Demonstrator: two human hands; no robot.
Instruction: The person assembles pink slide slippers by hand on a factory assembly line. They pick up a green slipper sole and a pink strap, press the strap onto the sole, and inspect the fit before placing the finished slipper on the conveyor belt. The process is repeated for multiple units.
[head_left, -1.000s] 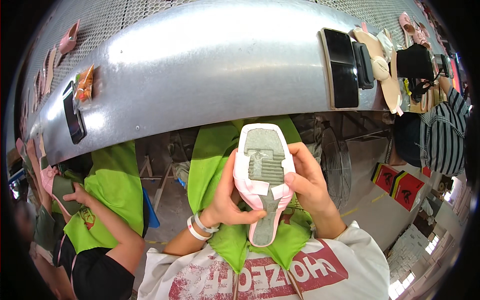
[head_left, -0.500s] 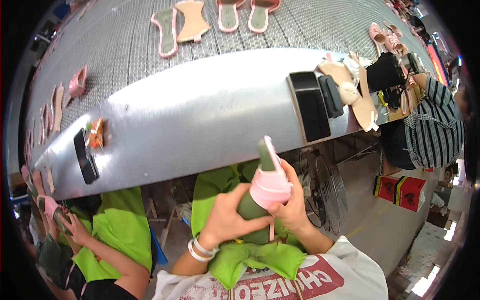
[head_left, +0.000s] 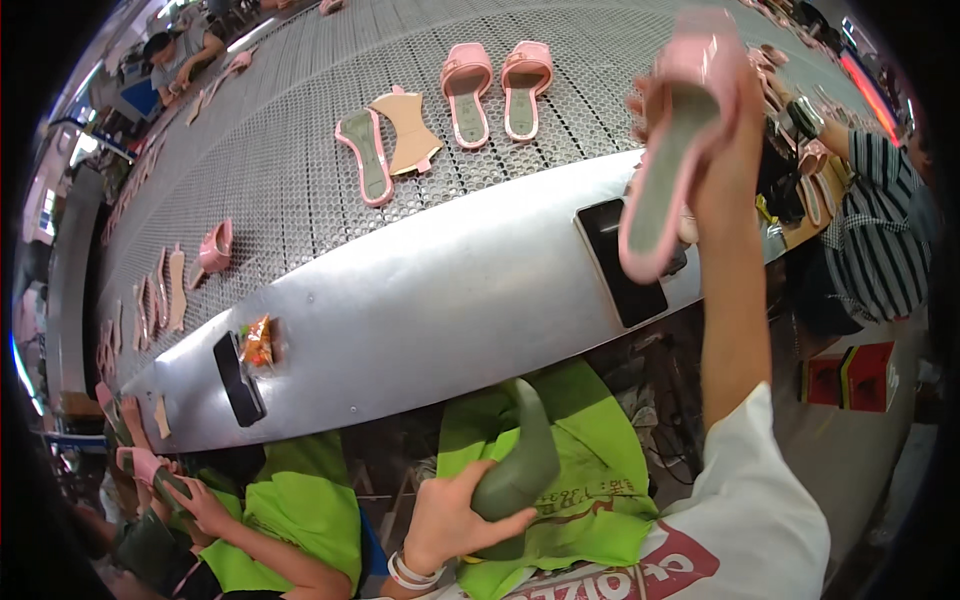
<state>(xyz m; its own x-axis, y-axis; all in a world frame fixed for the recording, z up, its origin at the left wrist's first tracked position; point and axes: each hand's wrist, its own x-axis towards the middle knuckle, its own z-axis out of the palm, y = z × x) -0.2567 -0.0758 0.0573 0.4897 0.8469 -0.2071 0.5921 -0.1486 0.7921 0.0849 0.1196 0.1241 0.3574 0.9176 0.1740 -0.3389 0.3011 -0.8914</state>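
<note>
Grey perforated mesh (head_left: pixel 290 120) extends behind a smooth, reflective sheet-metal ledge (head_left: pixel 450 280). Half a second ago the pale pink slide sandal with a grey-green insole (head_left: pixel 672 165) was on the dark-green, foot-shaped last (head_left: pixel 525 465); now the two are separate, the last bare. The right hand (head_left: pixel 738 140), arm outstretched, grips the sandal near its broad, glossy strap, above the ledge's right part. The left hand (head_left: pixel 450 520) is closed around the last, over a lime-green apron (head_left: pixel 600 445). Note the last's matt, curved, tapering form. Two similar pink sandals (head_left: pixel 467 75) stand side by side on the mesh.
</note>
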